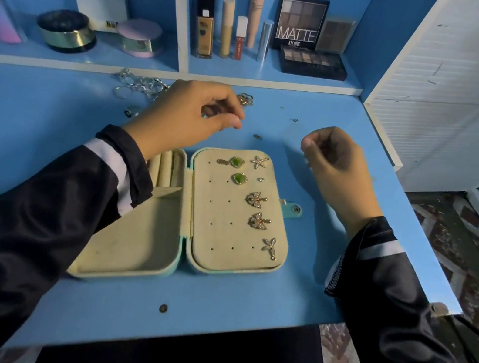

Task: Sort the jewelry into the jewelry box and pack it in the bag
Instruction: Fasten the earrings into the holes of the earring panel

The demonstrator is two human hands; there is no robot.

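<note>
The jewelry box (131, 242) lies open on the blue desk (51, 116), cream inside and teal outside. Its right panel (221, 242) carries green earrings (237, 162), a starfish earring (260, 162) and butterfly earrings (255, 199). Ring rolls (167, 168) sit in the left half. My left hand (186, 114) hovers beyond the box, thumb and fingertips pinched together on what looks like a small piece of jewelry. My right hand (334, 163) is curled in a loose fist to the box's upper right, and nothing shows in it. Loose silver rings (143, 86) and a gold piece (244, 99) lie near the shelf.
A small stud (257, 136) lies between my hands. The shelf behind holds makeup bottles (205, 31), eyeshadow palettes (301, 25) and jars (66, 30). The desk's right edge (415, 231) drops to a patterned floor. No bag is in sight.
</note>
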